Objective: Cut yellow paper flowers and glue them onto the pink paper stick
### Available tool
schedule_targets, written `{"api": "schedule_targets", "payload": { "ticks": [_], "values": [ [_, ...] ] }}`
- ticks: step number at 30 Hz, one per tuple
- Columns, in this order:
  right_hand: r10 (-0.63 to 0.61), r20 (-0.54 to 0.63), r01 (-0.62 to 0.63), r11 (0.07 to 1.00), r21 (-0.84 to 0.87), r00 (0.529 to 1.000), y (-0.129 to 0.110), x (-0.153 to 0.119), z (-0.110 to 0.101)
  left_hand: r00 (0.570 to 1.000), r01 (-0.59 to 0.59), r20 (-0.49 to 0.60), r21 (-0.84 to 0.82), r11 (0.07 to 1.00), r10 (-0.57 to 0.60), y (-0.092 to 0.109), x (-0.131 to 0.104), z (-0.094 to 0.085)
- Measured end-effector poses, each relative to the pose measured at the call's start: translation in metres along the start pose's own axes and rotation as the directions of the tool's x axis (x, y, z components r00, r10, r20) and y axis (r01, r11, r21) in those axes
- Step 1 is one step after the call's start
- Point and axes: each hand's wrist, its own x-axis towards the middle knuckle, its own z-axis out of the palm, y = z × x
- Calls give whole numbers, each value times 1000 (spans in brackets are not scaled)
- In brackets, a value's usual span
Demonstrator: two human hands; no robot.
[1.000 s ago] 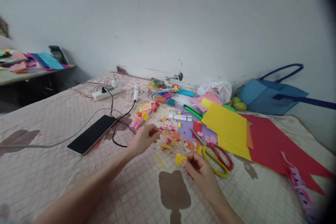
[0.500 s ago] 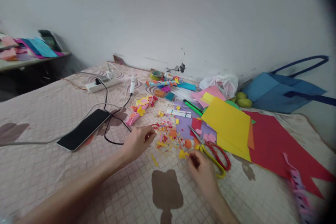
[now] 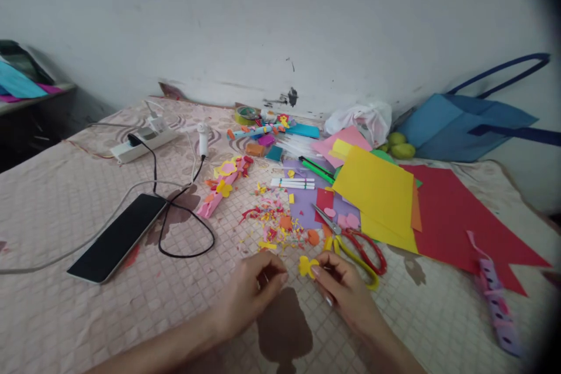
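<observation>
A small yellow paper flower [image 3: 308, 267] is pinched between the thumb and fingers of my right hand [image 3: 348, 289], low over the table. To its left, my left hand [image 3: 252, 289] is curled with thumb and index tips together; whatever it may hold is too small to make out. Close behind my right hand lie scissors [image 3: 362, 248] with red and yellow handles, their blades pointing away to the left. Colourful paper scraps [image 3: 274, 216] are scattered beyond both hands. A pink strip [image 3: 223, 187] decorated with paper flowers lies farther left.
Yellow sheets [image 3: 374, 187] and red paper [image 3: 451, 210] cover the right side, with a purple dotted strip [image 3: 499, 307] nearby. On the left are a black phone [image 3: 118, 239], cables and a power strip [image 3: 142, 143]. A blue bag [image 3: 464, 125] stands against the wall.
My left hand has moved from beside the scraps towards me and closer to my right hand. The yellow flower now shows more fully in my right hand. The view has shifted right.
</observation>
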Motion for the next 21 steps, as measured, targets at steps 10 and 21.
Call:
{"api": "schedule_targets", "payload": {
  "ticks": [10, 21],
  "values": [
    [-101, 125, 115, 987, -113, 987, -10, -13, 15, 989, 108, 128, -308, 945, -71, -3, 1, 13],
    [-172, 57, 177, 977, -117, 984, -4, -10, 17, 985, 127, 162, -424, 897, -62, -11, 4, 19]
  ]
}}
